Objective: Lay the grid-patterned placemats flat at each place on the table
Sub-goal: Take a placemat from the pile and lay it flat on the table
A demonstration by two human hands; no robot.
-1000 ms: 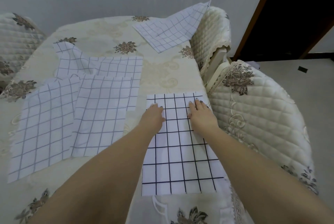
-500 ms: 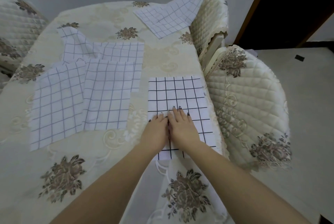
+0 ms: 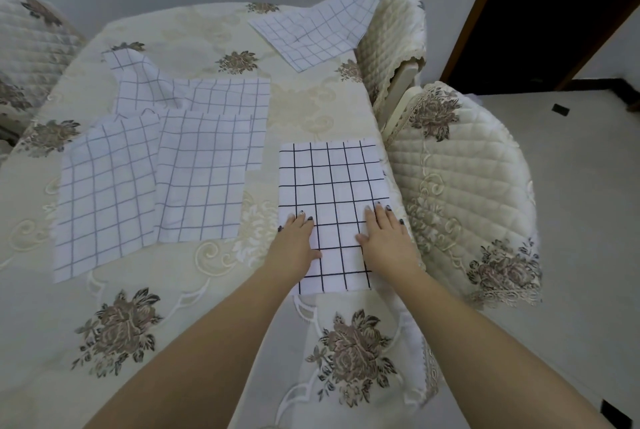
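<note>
A white placemat with bold black grid lines (image 3: 332, 186) lies flat at the table's right edge. My left hand (image 3: 296, 241) presses palm-down on its lower left part, fingers spread. My right hand (image 3: 386, 238) presses flat on its lower right part near the table edge. Neither hand grips anything. Two paler grid placemats (image 3: 104, 193) (image 3: 204, 176) lie side by side to the left, overlapping a rumpled third one (image 3: 194, 96). Another pale placemat (image 3: 318, 30) lies at the far right, its corner lifted against a chair back.
The table wears a cream floral tablecloth (image 3: 121, 324). Two quilted chairs (image 3: 460, 193) (image 3: 391, 48) stand close along the right side; another (image 3: 27, 58) is at the far left. A dark doorway (image 3: 561, 6) is at the upper right.
My hands slid from the mat's far end down to its near part, then spread apart from side by side to the left and right edges. The camera view shifted.
</note>
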